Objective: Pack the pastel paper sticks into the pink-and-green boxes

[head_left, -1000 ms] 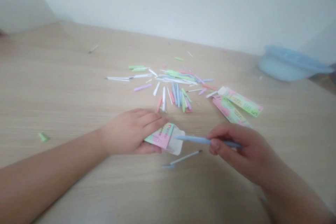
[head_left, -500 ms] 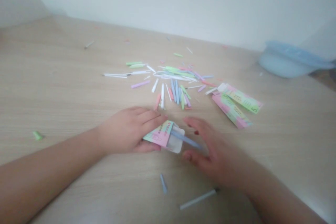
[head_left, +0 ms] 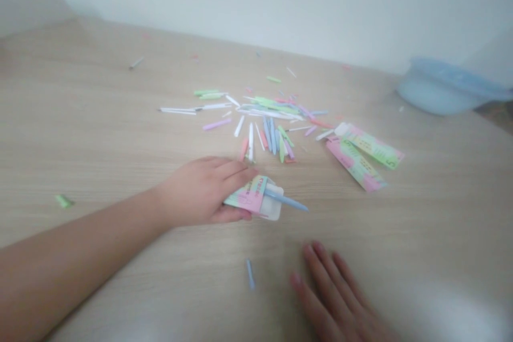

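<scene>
My left hand (head_left: pixel 204 189) grips a small pink, yellow and green cardboard box (head_left: pixel 250 196) against the table, its open flap pointing right. A slim blue pen (head_left: pixel 290 201) sticks out of the open end, partly inside the box. Lower right, my right hand (head_left: pixel 332 294) lies palm down with its fingers stretched out, apart from the box. Whatever is beneath that palm is hidden. Between the hands and nearer to me lies a small blue pen cap (head_left: pixel 250 274).
Beyond the box is a scatter of coloured pen parts and white tubes (head_left: pixel 276 115). Two similar flat boxes (head_left: pixel 356 165) lie to the right. A pale blue basin (head_left: pixel 444 88) stands at the back right, a green cap (head_left: pixel 63 201) far left.
My right hand has drawn back from the blue pen, down toward me, and now covers the spot where a white pen refill lay. My left hand still holds the box.
</scene>
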`<state>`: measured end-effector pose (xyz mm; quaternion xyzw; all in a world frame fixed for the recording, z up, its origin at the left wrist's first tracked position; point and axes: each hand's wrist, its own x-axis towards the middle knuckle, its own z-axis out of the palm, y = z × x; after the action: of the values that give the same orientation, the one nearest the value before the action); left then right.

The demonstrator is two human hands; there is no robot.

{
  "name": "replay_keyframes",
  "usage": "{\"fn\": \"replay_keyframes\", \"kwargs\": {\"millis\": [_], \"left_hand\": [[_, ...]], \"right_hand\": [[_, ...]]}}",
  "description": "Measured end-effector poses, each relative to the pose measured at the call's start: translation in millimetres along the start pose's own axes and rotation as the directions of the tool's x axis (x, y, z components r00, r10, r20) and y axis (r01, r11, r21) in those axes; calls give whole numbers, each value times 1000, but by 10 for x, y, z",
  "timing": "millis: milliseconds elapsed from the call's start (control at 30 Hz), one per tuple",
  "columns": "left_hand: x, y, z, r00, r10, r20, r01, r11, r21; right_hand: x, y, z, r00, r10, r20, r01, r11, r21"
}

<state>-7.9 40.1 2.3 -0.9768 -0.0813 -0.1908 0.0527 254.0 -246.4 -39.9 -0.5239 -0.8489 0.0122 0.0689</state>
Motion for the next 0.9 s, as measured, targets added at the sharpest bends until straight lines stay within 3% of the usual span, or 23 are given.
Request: {"fn": "replay_keyframes", "kwargs": {"millis": [167, 367, 533, 700, 900], "left_hand": [[-1, 11, -19, 999, -32, -35, 33, 999, 12], [-24, -5, -22, 993, -110, -45, 109, 994, -6], [-52, -57, 16, 979, -145, -145, 134, 988, -79], [-66, -99, 31, 948, -178, -262, 109, 960, -258], [-71, -87, 25, 902, -199, -382, 25, 909, -415]], "right_hand": [[546, 6, -185, 992, -125, 10, 122, 980, 157], [1170, 41, -454, 956, -183, 229, 70, 902, 427], [1419, 286, -391, 988, -124, 92, 80, 922, 380], [1716, 603, -276, 996, -54, -64, 74, 923, 376], [1792, 687, -232, 991, 32, -129, 17, 932, 361]]}}
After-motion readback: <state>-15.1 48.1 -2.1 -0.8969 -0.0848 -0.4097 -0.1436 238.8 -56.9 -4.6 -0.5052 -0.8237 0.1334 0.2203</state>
